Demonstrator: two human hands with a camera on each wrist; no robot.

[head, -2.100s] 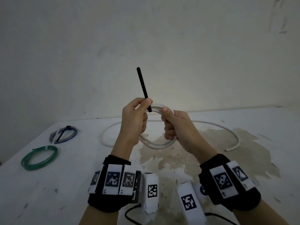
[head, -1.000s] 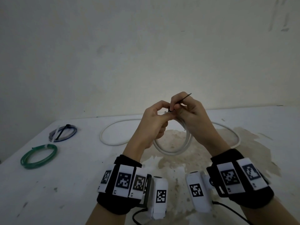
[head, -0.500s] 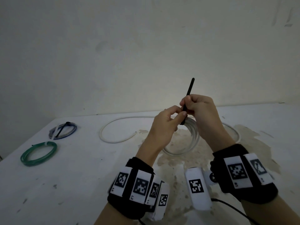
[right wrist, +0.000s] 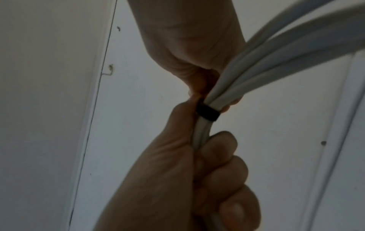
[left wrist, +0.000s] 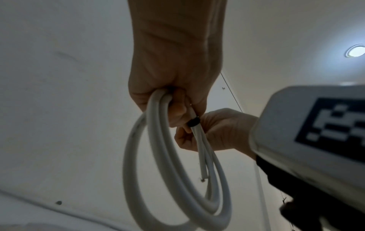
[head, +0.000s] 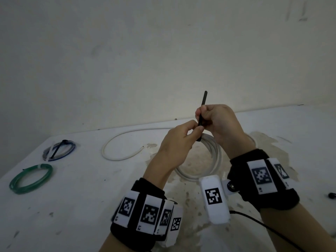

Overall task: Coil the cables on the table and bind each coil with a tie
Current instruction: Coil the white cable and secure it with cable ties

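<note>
A white cable coil (head: 216, 157) hangs above the table, with its top between my two hands. My left hand (head: 195, 129) grips the bundled strands, fingers curled round them (left wrist: 158, 156). A black tie (head: 204, 100) is looped as a tight band round the strands (right wrist: 207, 112). Its tail sticks up out of my right hand (head: 200, 115), which pinches it just above the left. In the left wrist view the band (left wrist: 193, 121) sits between both hands, and one cut cable end hangs inside the coil.
A loose white cable (head: 118, 148) curves over the table (head: 72, 206) behind the hands. A bound green coil (head: 31, 179) and a blue-grey coil (head: 60, 150) with a black tie lie at the left. A small dark object (head: 331, 195) shows at the right edge.
The tie went from my left hand to my right and now bands the coil. The coil passed from my right hand to my left. Both hands drifted right.
</note>
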